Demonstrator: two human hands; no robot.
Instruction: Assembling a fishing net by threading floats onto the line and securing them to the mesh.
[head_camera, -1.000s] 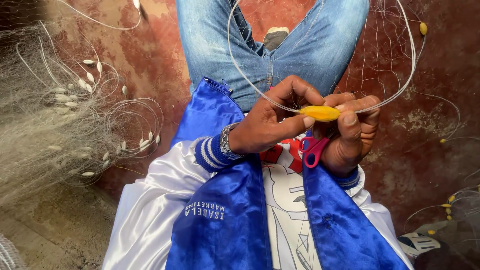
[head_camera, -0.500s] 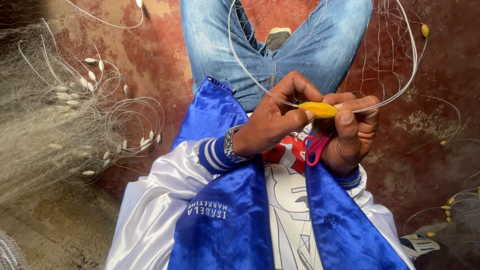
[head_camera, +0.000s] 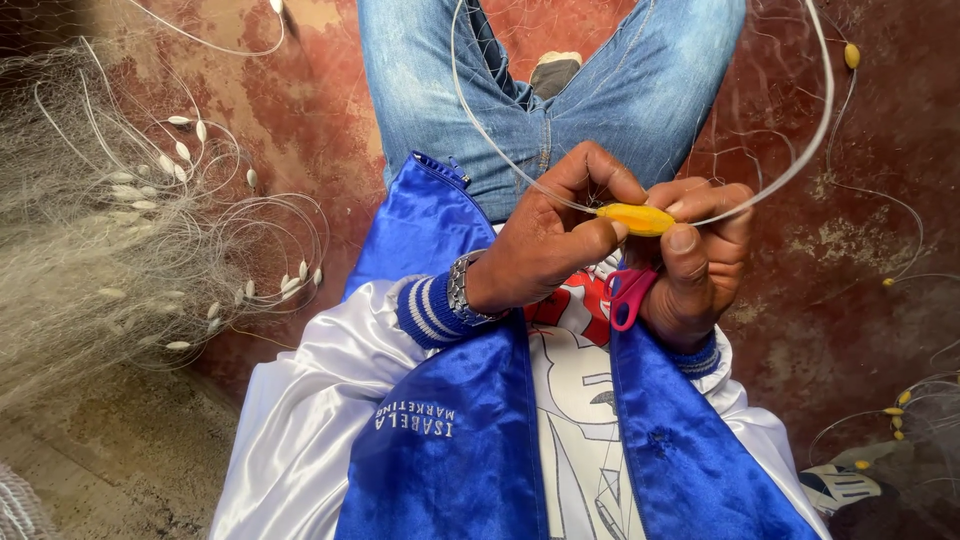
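Basically no real change over the last second: both hands sit in the same spot above the lap, the yellow float (head_camera: 636, 218) has not moved along the line, only slight finger shuffling. Left hand (head_camera: 545, 245) is closed around the float's left end, thumb and forefinger pinching it, other fingers curled over. Right hand (head_camera: 700, 255) is closed on the float's right end, thumb tip pressed on top, and its lower fingers also hook the pink-handled scissors (head_camera: 628, 295), which hang down between the hands, blades hidden. The float is spindle-shaped and threaded on a clear monofilament line (head_camera: 500, 150) that loops up over the jeans (head_camera: 470, 90) and arcs right toward another small yellow float (head_camera: 851, 55). Judgement: with nothing shifted, the person is likely mid-adjustment, seating or tying the float on the line, not finished; whether a knot exists cannot be told, fingers cover it. Heaped grey-white net (head_camera: 90, 250) with white floats (head_camera: 190, 150) lies well to the left on the red-brown floor (head_camera: 850, 300); more small yellow floats (head_camera: 895, 412) sit lower right. Blue and white satin jacket (head_camera: 440, 400) fills the lower frame, a wristwatch (head_camera: 462, 290) at the left cuff.
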